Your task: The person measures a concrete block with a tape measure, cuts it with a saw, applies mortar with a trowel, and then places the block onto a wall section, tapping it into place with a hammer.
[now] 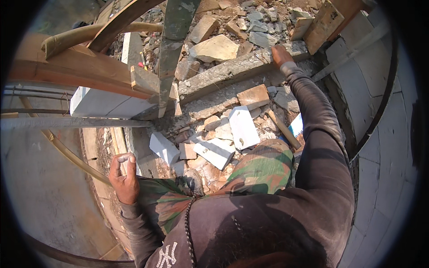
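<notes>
My left hand (124,178) is raised on the left, above the board edging beside my thigh. Its fingers are curled in toward the thumb, and I cannot make out whether anything is inside. Stretched out at the far right, my right hand (281,55) is at the top of a rough concrete beam (223,73). Its fingers are curled down, with the fingertips hidden, so what they grip does not show. Between my arms lie white block pieces (244,127), a reddish brick (253,97) and a wooden handle (284,129), partly hidden by my knee.
Broken stones (215,48) are heaped beyond the beam. An upright board (172,53), a reddish timber (76,67) and a bamboo pole (96,33) cross the upper left. A pale block wall (375,94) rises on the right. My shoe (193,182) stands amid rubble.
</notes>
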A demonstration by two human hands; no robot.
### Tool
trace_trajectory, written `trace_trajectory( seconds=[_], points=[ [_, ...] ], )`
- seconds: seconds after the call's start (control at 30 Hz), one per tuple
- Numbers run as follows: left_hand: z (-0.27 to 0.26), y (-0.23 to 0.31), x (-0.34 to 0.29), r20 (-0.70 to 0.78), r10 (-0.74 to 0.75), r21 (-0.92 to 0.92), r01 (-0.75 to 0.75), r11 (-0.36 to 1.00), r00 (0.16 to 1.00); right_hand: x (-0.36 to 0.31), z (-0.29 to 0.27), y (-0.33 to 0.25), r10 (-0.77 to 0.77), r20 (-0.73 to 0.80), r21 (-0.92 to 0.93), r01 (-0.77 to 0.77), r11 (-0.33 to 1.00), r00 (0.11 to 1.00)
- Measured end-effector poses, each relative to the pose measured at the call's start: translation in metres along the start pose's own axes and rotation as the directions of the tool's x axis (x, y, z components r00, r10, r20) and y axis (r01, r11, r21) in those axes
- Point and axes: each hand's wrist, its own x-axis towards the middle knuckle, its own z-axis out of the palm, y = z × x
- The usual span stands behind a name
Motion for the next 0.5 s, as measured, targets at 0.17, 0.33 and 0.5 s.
trace_trajectory(
  seconds=[0.17, 0.33, 0.5],
  points=[
    [0.041, 0.017, -0.001, 0.157, 0.108, -0.037, -0.104, 0.994, 0.982, -0.002, 0.003, -0.008, 0.125, 0.017, -0.009, -0.125, 0.992, 0.992],
    [0.082, 0.026, 0.002, 0.300, 0.276, -0.175, -0.232, 0.957, 0.913, -0.001, 0.021, -0.014, 0.295, -0.027, -0.099, -0.296, 0.950, 0.955],
    [0.104, 0.031, -0.004, 0.390, 0.161, -0.367, -0.007, 0.930, 0.907, -0.036, 0.015, -0.055, 0.402, -0.244, 0.295, -0.327, 0.898, 0.883]
  ],
)
